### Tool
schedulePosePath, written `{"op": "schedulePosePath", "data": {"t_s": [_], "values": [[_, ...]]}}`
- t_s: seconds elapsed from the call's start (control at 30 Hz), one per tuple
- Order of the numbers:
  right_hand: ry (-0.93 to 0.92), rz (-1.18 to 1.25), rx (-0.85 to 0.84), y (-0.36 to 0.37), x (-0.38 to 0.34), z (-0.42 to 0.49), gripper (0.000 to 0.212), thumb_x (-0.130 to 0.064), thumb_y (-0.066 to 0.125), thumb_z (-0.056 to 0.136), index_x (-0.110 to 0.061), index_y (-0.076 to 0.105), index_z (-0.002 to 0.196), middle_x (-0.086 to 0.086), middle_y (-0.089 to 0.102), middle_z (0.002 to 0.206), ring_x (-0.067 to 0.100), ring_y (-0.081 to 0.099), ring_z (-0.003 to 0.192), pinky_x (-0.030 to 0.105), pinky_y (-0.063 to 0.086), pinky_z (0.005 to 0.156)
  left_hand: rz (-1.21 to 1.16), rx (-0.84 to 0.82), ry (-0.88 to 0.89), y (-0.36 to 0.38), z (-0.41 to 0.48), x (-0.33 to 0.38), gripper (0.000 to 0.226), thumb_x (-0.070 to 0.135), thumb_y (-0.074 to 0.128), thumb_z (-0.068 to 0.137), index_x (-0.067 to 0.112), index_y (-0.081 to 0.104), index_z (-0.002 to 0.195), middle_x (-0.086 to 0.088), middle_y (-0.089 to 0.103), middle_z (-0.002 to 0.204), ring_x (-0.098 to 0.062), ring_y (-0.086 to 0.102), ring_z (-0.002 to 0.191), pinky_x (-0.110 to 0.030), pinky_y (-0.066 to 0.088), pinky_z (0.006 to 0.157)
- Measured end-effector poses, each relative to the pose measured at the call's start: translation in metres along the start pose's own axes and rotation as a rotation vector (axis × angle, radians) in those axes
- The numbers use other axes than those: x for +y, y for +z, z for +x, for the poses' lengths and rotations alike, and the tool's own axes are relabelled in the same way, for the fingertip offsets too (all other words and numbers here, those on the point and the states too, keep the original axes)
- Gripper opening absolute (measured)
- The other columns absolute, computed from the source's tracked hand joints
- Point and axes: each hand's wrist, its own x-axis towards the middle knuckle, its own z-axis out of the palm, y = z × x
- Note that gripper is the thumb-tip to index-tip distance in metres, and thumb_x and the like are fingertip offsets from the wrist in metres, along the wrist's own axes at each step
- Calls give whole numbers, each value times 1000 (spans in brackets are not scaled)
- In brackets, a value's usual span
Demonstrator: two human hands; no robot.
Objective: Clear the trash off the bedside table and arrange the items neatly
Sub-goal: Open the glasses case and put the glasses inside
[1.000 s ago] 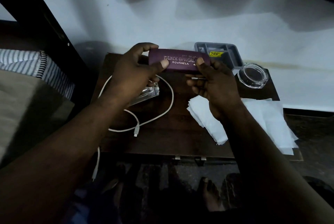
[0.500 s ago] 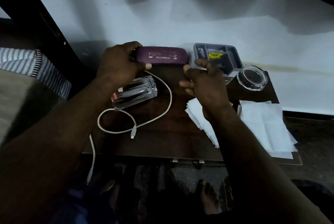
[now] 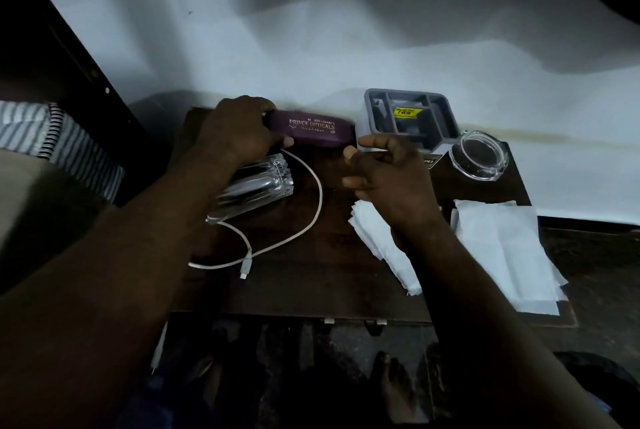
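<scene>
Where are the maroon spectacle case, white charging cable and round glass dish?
Maroon spectacle case [image 3: 311, 129]: head view, lettered lid.
White charging cable [image 3: 321, 198]: head view, loop's right curve.
Round glass dish [image 3: 481, 175]: head view, near rim.

Case [image 3: 311, 129]: maroon, closed, along counter [image 3: 311, 290] back edge
Glass [image 3: 256, 186]: clear, on its side
Tissues [image 3: 498, 248]: white, spread front right

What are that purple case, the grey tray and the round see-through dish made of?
Purple case: probably leatherette over a hard shell; matte, gold printed lettering. Grey tray: likely moulded plastic; even matte colour, rounded dividers. Round dish: looks like thick glass, maybe clear plastic; transparent, bright rim glints.
</scene>
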Motion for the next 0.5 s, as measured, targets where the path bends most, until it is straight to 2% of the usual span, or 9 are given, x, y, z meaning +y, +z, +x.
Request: {"op": "schedulePosePath", "data": {"t_s": [0.1,0.23,0.33,0.5], "values": [[-4,-14,-12,-1,3,0,28,-34,77,93,-25,65,117,1,79,100,17,79,77,48,63,90,122,-36,18,4,2,4,54,59,83,71,27,72,113,-4,72,115,-31,65,108,-37,51,89],[-10,-32,-8,-4,5,0,28,-33,77,93,-25,65,116,2,79,102,17,79,78,44,63,84,241,-50,10,4,5,9,56,62,80,72,27,71,115,-7,72,117,-36,64,111,-41,48,98],[-15,-46,-11,-5,6,0,30,-33,77,93,-24,65,118,1,79,101,17,79,78,45,62,86,261,-65,-5,4,6,11,55,60,79,73,25,71,115,-8,72,117,-36,63,112,-41,44,101],[-15,-52,-19,-6,6,-2,30,-32,77,93,-24,65,119,0,78,104,15,79,77,48,62,91,232,-87,-22,7,8,14,46,52,77,78,26,68,115,-9,71,115,-38,59,115,-47,47,102]]}}
